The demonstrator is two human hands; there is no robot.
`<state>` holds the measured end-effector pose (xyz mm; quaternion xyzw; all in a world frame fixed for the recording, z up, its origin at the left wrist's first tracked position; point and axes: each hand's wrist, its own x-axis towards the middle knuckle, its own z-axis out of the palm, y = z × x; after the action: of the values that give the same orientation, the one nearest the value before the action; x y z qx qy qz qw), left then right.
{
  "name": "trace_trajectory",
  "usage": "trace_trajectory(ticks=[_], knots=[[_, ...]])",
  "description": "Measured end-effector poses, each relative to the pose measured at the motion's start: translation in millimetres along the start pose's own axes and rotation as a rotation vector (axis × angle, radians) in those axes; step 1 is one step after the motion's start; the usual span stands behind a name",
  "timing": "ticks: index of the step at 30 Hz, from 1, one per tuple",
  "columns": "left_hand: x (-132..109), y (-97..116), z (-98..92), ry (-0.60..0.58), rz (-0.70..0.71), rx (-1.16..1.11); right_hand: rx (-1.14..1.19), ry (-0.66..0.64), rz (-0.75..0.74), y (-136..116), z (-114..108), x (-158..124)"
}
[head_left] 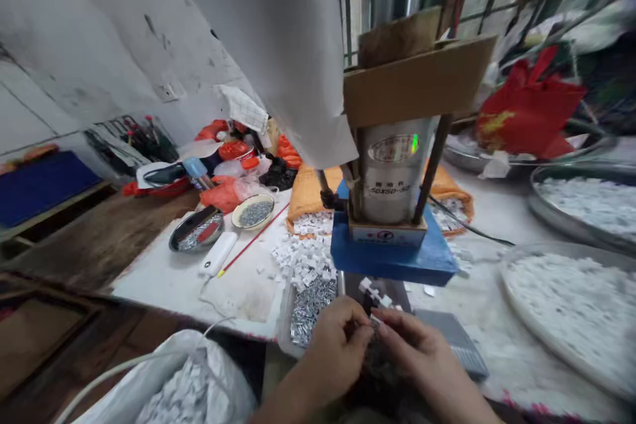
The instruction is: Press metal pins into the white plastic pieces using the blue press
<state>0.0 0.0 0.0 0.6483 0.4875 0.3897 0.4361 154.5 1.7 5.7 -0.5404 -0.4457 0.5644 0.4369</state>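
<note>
My left hand (338, 336) is closed in a pinch in front of the machine; whatever its fingertips hold is hidden. Close beside it, my right hand (420, 348) pinches a small white plastic piece (376, 320) between thumb and fingers. Just beyond the fingertips, several white plastic pieces (377, 293) lie on the machine's dark base. To the left of my hands stands a clear plastic bin (284, 321) filled with shiny metal nails or pins (312, 308), with white plastic pieces (309, 264) heaped at its far end.
A blue-based machine (392, 258) with a metal cylinder rises ahead. On the right are a grey block (452, 338) and a round tray rim (521, 328) of white pieces. A white sack (233, 377) stands lower left. Metal parts fill a dark bowl (173, 238) and a cream bowl (268, 202).
</note>
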Motion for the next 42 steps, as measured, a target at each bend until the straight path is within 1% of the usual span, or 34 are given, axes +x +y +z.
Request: trace_trajectory(ticks=[4,7,9,12,14,15,18,21,23,25,28,31,35,38,42], knots=[[2,3,7.5,-0.048,-0.029,-0.023,-0.012,0.026,0.009,5,-11,0],[2,3,12.3,-0.024,-0.047,-0.074,0.003,-0.013,-0.012,4,-13,1],[3,1,13.6,-0.022,-0.108,-0.181,0.012,-0.054,-0.001,5,-13,1],[6,0,12.9,-0.11,-0.24,-0.387,0.069,-0.11,0.086,14,-12,1],[8,-1,12.2,-0.161,-0.271,-0.443,0.139,-0.12,0.147,22,-13,1],[8,-1,12.3,-0.162,-0.262,-0.436,0.168,-0.121,0.166,25,-13,1],[6,0,14.7,-0.097,-0.168,-0.319,0.184,-0.126,0.174,28,-14,1],[1,1,18.6,0.004,-0.01,-0.069,0.147,-0.135,0.172,26,-15,2],[-1,1,20.3,0.044,0.087,0.084,0.146,-0.141,0.176,27,-14,3],[-4,1,20.2,0.056,0.116,0.138,0.172,-0.147,0.182,29,-13,3],[-5,2,16.8,0.028,0.095,0.123,0.248,-0.173,0.195,32,-12,2],[-6,4,12.4,-0.015,0.132,0.13,0.328,-0.2,0.209,31,-10,1],[-7,5,10.3,-0.024,0.192,0.202,0.294,-0.204,0.193,27,-10,1],[-7,6,10.9,-0.04,0.255,0.26,0.255,-0.187,0.176,27,-11,2],[-6,4,12.0,-0.045,0.383,0.32,0.259,-0.193,0.167,33,-11,3]])
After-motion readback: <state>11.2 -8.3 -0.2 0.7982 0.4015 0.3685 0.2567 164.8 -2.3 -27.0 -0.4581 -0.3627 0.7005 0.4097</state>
